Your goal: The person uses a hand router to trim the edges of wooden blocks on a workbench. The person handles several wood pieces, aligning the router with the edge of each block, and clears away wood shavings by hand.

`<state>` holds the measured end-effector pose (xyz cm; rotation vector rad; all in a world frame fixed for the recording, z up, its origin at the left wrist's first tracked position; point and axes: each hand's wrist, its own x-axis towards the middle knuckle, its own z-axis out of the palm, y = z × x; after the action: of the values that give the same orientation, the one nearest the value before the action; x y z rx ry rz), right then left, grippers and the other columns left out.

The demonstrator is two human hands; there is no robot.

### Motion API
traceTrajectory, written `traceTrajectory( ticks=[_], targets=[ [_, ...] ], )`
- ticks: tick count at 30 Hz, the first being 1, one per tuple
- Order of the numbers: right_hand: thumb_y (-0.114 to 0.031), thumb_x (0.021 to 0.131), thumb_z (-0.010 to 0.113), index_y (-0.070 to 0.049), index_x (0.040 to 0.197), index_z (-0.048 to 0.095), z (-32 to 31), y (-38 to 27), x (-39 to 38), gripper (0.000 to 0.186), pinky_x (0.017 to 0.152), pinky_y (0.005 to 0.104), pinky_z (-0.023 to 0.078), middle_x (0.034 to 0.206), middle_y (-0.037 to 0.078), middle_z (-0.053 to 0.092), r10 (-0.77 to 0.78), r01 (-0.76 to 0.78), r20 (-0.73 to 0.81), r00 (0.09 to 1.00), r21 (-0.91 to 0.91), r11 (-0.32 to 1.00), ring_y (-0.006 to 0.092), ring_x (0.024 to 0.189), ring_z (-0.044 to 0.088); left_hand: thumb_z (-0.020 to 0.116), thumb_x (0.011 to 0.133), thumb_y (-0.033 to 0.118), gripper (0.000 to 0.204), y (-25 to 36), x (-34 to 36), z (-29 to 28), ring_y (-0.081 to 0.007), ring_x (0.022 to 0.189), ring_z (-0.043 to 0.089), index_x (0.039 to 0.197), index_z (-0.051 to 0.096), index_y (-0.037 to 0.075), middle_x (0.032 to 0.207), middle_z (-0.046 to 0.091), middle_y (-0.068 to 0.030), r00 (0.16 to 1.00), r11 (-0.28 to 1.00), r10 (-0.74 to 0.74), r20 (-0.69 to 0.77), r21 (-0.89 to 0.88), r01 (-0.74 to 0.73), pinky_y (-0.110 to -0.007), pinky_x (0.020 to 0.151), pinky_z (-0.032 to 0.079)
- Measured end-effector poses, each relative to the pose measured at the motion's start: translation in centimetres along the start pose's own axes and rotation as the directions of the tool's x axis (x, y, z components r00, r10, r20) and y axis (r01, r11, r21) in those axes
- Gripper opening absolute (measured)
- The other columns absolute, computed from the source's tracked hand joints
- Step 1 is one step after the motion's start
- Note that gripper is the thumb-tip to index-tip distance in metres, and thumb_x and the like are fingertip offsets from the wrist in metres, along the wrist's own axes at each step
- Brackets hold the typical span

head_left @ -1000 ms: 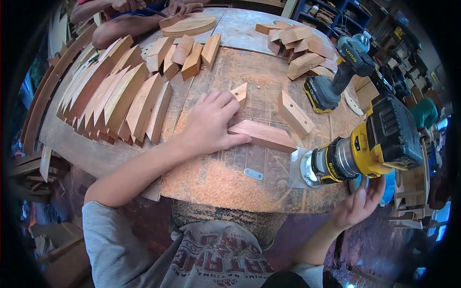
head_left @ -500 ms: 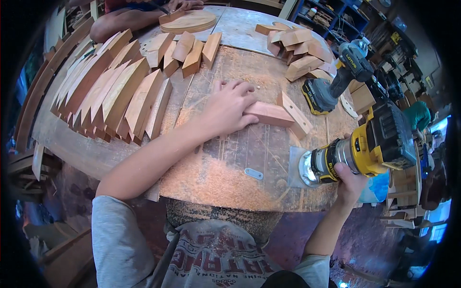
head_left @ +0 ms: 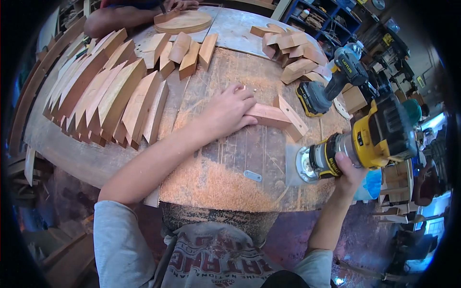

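My left hand [head_left: 228,109] lies flat on a reddish wooden block [head_left: 270,115] on the sawdust-covered round table [head_left: 225,177], pressing it against a longer wooden strip [head_left: 292,116] beside it. My right hand [head_left: 349,169] grips a yellow and black cordless router [head_left: 359,144] held sideways at the table's right edge, its round base facing left toward the block. The router is apart from the block.
Rows of curved wooden pieces [head_left: 103,96] lean along the table's left. Small blocks [head_left: 185,48] and more offcuts [head_left: 293,53] lie at the back. A grey cordless tool [head_left: 331,84] rests at the right. Another person's arm [head_left: 125,17] holds a round wooden disc [head_left: 185,21] at the far edge.
My left hand has slid the wooden block away from me toward the strip. The router has risen slightly at the table's right edge.
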<state>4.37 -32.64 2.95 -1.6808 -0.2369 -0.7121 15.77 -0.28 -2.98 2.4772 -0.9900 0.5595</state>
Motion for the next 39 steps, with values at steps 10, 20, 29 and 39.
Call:
traceTrajectory(
  ticks=[10,20,29,39],
  targets=[
    [-0.006,0.074,0.078,0.004,0.134,0.056,6.6,-1.7,5.8,0.064,0.1,0.0396,0.054,0.12,0.016,0.069,-0.07,0.051,0.159,0.985,0.116,0.992,0.0261,0.11,0.069,0.077,0.084,0.033,0.053,0.1,-0.2,-0.2,-0.0359,0.13,0.051,0.124,0.063,0.001,0.129,0.061,-0.0133,0.999,0.999,-0.042,0.007,-0.01,0.043,-0.044,0.108,0.046],
    [-0.006,0.073,0.088,0.0,0.115,0.066,12.8,-2.0,6.5,0.048,0.087,0.0297,0.053,0.106,0.004,0.069,-0.077,0.038,0.203,0.976,0.192,0.981,0.0148,0.095,0.066,0.064,0.083,0.007,0.042,-0.6,-1.3,-3.9,-0.0365,0.116,0.065,0.123,0.067,-0.004,0.135,0.063,-0.0189,0.982,0.971,-0.14,0.123,-0.178,0.161,-0.044,0.101,0.052],
    [-0.009,0.073,0.088,0.001,0.113,0.067,14.3,-0.8,6.6,0.046,0.086,0.0296,0.053,0.105,0.005,0.07,-0.059,0.03,0.226,0.972,0.127,0.991,0.0152,0.094,0.067,0.056,0.081,0.002,0.042,-1.0,-2.0,-2.8,-0.0367,0.121,0.063,0.121,0.07,-0.003,0.136,0.062,-0.0195,0.986,0.957,-0.168,0.019,-0.236,0.167,-0.044,0.104,0.05],
    [-0.003,0.073,0.088,0.002,0.118,0.066,15.1,-0.8,5.6,0.051,0.089,0.0313,0.055,0.11,0.007,0.071,-0.041,-0.004,0.234,0.971,0.189,0.982,0.0173,0.098,0.069,0.057,0.081,0.007,0.053,-0.5,-1.1,-4.0,-0.036,0.131,0.057,0.133,0.063,-0.001,0.143,0.059,-0.0213,0.958,0.883,-0.277,0.073,-0.374,0.284,-0.043,0.112,0.045]
  ],
)
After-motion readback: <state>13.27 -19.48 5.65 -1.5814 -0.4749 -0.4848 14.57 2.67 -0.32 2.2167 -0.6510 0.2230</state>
